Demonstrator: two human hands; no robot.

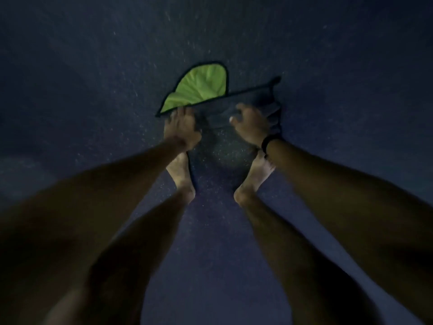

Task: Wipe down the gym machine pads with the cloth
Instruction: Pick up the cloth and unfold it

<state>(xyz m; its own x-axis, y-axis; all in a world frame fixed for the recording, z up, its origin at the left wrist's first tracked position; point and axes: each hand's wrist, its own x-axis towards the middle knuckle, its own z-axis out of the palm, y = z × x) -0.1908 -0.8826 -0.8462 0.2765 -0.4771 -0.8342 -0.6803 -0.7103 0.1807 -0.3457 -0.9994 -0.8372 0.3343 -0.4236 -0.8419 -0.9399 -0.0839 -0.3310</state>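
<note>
A dark cloth with a lime-green underside (201,90) is being held low over the dark speckled floor (93,66), far of two bare feet (180,174). Its left edge is being pinched by the left hand (181,130); its right part is being gripped by the right hand (251,125), wearing a black wristband (267,143).
</note>
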